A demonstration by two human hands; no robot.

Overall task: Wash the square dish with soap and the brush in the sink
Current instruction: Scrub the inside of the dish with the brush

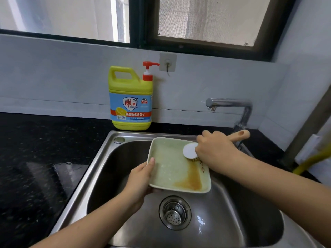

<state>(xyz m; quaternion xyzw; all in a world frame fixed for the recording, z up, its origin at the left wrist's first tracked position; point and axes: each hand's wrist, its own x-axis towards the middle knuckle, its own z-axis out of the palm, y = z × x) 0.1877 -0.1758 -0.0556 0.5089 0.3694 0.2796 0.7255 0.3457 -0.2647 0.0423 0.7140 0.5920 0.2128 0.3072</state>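
So, I'm holding the square dish (pixel 172 167) tilted up over the sink (pixel 125 167), above the drain strainer (pixel 174 213). My left grip (pixel 141 178) has it by the left edge, with the thumb on the inside of the rim and the fingers tucked underneath. My right grip (pixel 215 149) is wrapped tight around the brush (pixel 189 150). The tan handle sticks out past my knuckles toward the faucet (pixel 231 103), and the round white head is pressed bristles-down on the far right part of the dish. A brown stain (pixel 193 178) runs down the right side and pools along the near edge, while the left part looks pale and filmy. The soap bottle (pixel 131 99), yellow with a red pump, stands on the black counter (pixel 44 149) right behind the sink against the wall, well apart from the dish.
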